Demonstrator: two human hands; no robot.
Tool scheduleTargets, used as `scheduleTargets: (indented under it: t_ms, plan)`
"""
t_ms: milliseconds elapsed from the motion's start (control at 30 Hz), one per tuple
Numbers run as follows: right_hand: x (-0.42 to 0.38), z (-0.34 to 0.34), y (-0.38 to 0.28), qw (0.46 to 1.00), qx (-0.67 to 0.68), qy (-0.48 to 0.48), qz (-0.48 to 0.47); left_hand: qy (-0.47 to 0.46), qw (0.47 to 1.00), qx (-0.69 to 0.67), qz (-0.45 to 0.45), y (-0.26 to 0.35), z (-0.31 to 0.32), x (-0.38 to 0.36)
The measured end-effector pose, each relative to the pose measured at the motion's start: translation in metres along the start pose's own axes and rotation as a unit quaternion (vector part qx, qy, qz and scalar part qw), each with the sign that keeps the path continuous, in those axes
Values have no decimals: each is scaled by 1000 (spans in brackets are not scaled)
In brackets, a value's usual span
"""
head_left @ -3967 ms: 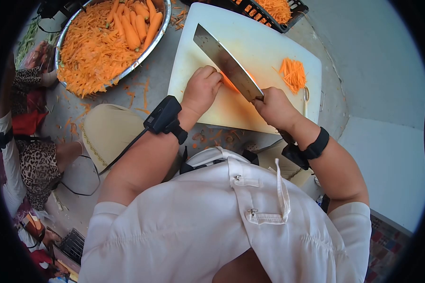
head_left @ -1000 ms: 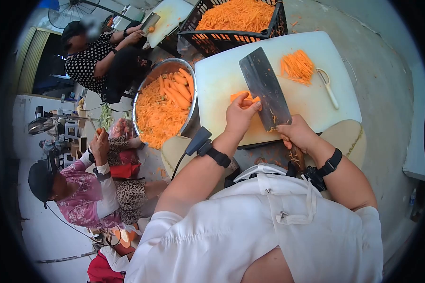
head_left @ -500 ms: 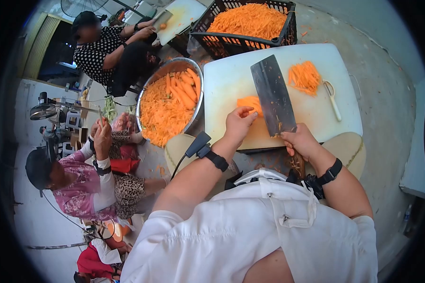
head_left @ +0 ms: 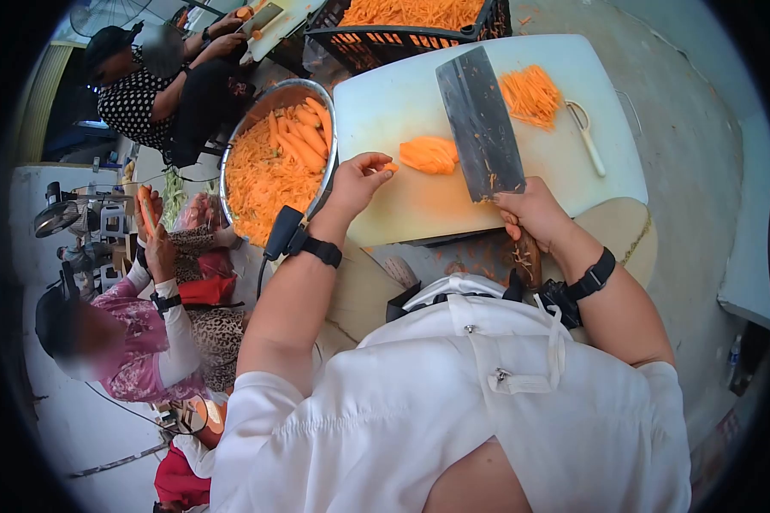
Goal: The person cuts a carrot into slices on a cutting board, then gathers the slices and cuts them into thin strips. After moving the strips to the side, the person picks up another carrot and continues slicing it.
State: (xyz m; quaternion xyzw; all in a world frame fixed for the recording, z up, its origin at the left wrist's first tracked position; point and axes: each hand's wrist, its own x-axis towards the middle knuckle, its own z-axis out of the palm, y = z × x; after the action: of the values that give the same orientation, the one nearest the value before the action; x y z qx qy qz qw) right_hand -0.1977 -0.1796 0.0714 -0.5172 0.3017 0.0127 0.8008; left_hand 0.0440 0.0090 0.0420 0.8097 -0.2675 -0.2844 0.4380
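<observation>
Here's your broad, flecked cleaver (head_left: 481, 124) slanting beside orange carrot slices (head_left: 428, 156) on your board (head_left: 393, 107), small piece (head_left: 391, 168) held apart.

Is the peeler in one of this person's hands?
No, the peeler lies on the cutting board; the right hand holds the cleaver and the left hand a carrot piece.

Food-prep workroom | cutting boards (head_left: 376, 107) | shredded-carrot crate (head_left: 370, 47) | co-workers (head_left: 141, 107)

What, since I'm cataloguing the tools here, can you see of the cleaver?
The cleaver has a broad, near-rectangular, dark grey metal-looking blade flecked with orange bits, and a brown, wood-looking handle. The right hand grips it near where they meet. The blade is over the white cutting board, between carrot slices and carrot shreds.
</observation>
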Motion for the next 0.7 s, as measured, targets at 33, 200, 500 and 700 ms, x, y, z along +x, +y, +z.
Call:
scheduleTargets:
  t_ms: [33,200,500,700]
  plan:
    - [1,0,1,1000,-4,0,-2,-18,1000,-3,0,1,-1,1]
    - [0,1,1,1000,-1,10,4,-65,998,-6,-6,4,1,12]
    - [2,0,1,1000,8,5,13,-103,992,65,44,15,10,34]
    - [4,-1,2,1000,17,2,15,-94,993,74,16,14,11,35]
